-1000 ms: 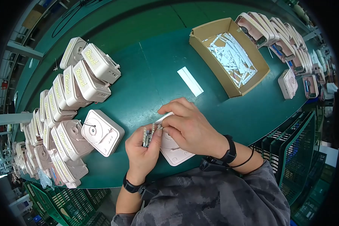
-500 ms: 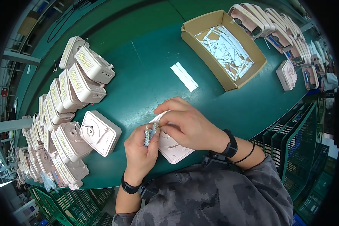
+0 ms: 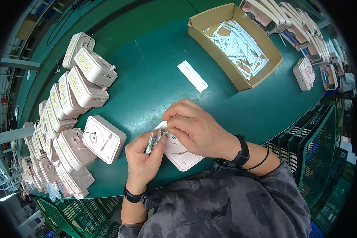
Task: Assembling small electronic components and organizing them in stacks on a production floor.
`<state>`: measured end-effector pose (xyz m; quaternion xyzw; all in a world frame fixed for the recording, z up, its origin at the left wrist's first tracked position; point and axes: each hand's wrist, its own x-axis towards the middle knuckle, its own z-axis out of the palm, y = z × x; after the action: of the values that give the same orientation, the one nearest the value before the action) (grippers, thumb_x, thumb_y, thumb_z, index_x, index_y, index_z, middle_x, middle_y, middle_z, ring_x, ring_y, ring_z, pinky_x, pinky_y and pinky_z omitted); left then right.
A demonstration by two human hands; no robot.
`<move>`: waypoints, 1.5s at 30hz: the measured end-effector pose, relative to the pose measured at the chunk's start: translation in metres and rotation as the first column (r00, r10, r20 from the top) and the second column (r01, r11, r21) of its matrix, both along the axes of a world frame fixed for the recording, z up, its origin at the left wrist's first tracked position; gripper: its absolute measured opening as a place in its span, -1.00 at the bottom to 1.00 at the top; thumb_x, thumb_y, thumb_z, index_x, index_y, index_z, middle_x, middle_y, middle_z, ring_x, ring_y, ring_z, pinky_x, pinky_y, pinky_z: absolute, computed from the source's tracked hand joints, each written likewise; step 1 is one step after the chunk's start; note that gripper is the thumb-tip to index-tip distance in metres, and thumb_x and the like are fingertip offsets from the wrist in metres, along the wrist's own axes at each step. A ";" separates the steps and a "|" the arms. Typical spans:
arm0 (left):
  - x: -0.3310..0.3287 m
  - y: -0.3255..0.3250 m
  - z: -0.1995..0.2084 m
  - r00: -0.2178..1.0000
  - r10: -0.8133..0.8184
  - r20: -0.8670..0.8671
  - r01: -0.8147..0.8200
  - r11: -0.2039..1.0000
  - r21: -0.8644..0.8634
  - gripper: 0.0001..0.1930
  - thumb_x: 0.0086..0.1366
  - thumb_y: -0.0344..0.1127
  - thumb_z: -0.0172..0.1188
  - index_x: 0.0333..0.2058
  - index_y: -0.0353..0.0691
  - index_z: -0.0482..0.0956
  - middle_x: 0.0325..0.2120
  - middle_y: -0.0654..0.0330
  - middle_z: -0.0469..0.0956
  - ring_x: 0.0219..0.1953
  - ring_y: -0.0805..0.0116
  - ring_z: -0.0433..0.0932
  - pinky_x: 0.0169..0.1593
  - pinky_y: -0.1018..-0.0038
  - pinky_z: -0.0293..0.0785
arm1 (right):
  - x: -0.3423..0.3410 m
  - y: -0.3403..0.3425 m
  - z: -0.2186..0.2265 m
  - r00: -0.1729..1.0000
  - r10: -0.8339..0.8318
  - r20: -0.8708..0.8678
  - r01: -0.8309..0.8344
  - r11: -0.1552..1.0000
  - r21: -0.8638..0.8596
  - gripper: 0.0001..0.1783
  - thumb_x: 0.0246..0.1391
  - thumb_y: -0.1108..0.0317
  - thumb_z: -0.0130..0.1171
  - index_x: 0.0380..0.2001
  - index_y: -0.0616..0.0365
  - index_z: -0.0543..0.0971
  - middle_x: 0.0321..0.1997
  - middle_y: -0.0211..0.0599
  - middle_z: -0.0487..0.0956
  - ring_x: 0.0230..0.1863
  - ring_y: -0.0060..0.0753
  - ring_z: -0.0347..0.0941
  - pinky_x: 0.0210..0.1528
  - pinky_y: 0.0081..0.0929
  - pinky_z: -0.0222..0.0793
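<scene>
My left hand (image 3: 143, 160) is closed round a small bundle of narrow strips (image 3: 150, 147), pale with rows of dots along their edges, which stand up between thumb and fingers. My right hand (image 3: 196, 129) has its fingertips pinched together just beside the strips. Whatever lies in that pinch is hidden or too small to name. Under both hands a pale pink plastic casing (image 3: 182, 160) with a round turntable-like face lies on the green table, partly covered by the right hand. A second such casing (image 3: 106, 139), with a short black wire at its centre, lies left of my left hand.
Long stacked rows of pink casings (image 3: 89, 89) line the table's left side. Beyond my hands lies a white strip sheet (image 3: 192, 76). A cardboard box (image 3: 220, 59) of white strips and scraps stands farther right. More casings (image 3: 304, 74) and green crates (image 3: 315, 158) are at the right.
My left hand has shifted slightly left, away from my right fingertips, and the strips in it lean more. My right hand has stayed over the casing, still pinched.
</scene>
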<state>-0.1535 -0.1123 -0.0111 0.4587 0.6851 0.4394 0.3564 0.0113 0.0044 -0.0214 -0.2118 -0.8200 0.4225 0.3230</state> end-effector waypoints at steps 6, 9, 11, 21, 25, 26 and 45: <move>-0.002 0.001 -0.002 0.997 -0.043 -0.064 0.045 0.999 0.028 -0.82 0.19 -0.55 0.33 -0.21 -0.36 0.65 -0.43 0.08 0.65 -0.45 0.38 0.59 -0.34 0.49 0.48 | 0.000 0.001 0.001 0.999 0.017 0.027 -0.018 0.998 0.054 -0.94 0.03 0.56 0.24 -0.38 0.29 0.57 -0.14 -0.23 0.53 -0.04 -0.14 0.45 -0.02 -0.28 0.42; -0.001 0.001 0.000 0.985 -0.070 -0.161 0.078 0.996 0.047 -0.80 0.15 -0.59 0.31 -0.20 -0.36 0.63 -0.41 0.05 0.64 -0.44 0.27 0.61 -0.32 0.46 0.49 | 0.001 0.000 0.001 0.999 0.014 0.032 -0.016 0.998 0.057 -0.93 0.02 0.56 0.24 -0.38 0.29 0.57 -0.14 -0.24 0.53 -0.04 -0.15 0.44 -0.01 -0.29 0.41; 0.000 0.002 0.002 0.974 -0.082 -0.209 0.096 0.994 0.055 -0.78 0.13 -0.60 0.30 -0.20 -0.36 0.63 -0.40 0.04 0.63 -0.43 0.22 0.62 -0.32 0.45 0.50 | 0.001 -0.001 0.000 0.999 0.012 0.035 -0.014 0.998 0.058 -0.93 0.02 0.56 0.25 -0.38 0.29 0.57 -0.14 -0.25 0.53 -0.03 -0.15 0.44 0.00 -0.29 0.41; 0.003 0.006 0.007 0.945 -0.124 -0.301 0.154 0.985 0.077 -0.71 0.07 -0.66 0.26 -0.18 -0.32 0.61 -0.38 0.03 0.62 -0.39 0.13 0.62 -0.29 0.42 0.50 | 0.001 -0.002 -0.003 1.000 -0.001 0.020 0.000 0.999 0.049 -0.92 -0.01 0.59 0.23 -0.39 0.26 0.57 -0.16 -0.28 0.53 -0.02 -0.14 0.43 0.03 -0.27 0.34; 0.006 0.007 0.002 0.939 -0.123 -0.320 0.171 0.977 0.126 -0.70 0.06 -0.67 0.24 -0.19 -0.32 0.61 -0.39 0.03 0.62 -0.39 0.13 0.61 -0.29 0.42 0.50 | 0.001 -0.005 -0.005 0.999 -0.026 0.020 0.025 0.998 0.061 -0.93 -0.02 0.59 0.20 -0.40 0.25 0.57 -0.19 -0.31 0.54 -0.02 -0.16 0.43 0.01 -0.27 0.32; 0.006 0.007 0.000 0.938 -0.119 -0.326 0.175 0.973 0.149 -0.70 0.06 -0.67 0.24 -0.19 -0.32 0.61 -0.39 0.03 0.62 -0.39 0.13 0.61 -0.29 0.42 0.50 | 0.001 -0.006 -0.005 0.999 -0.034 0.020 0.033 0.998 0.062 -0.93 -0.02 0.59 0.19 -0.41 0.24 0.56 -0.20 -0.32 0.54 -0.02 -0.17 0.43 0.00 -0.27 0.31; 0.011 0.010 -0.002 0.919 -0.091 -0.385 0.147 0.982 0.118 -0.77 0.12 -0.64 0.23 -0.21 -0.34 0.61 -0.44 0.02 0.57 -0.45 0.17 0.56 -0.34 0.41 0.46 | -0.007 -0.007 -0.012 0.998 -0.066 -0.021 0.066 0.997 0.029 -0.95 -0.09 0.51 0.18 -0.50 0.23 0.51 -0.31 -0.28 0.49 -0.11 -0.16 0.39 -0.04 -0.22 0.30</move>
<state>-0.1429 -0.1025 -0.0134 0.6001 0.6780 0.3690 0.2098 0.0042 -0.0031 -0.0333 -0.2296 -0.8153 0.4016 0.3482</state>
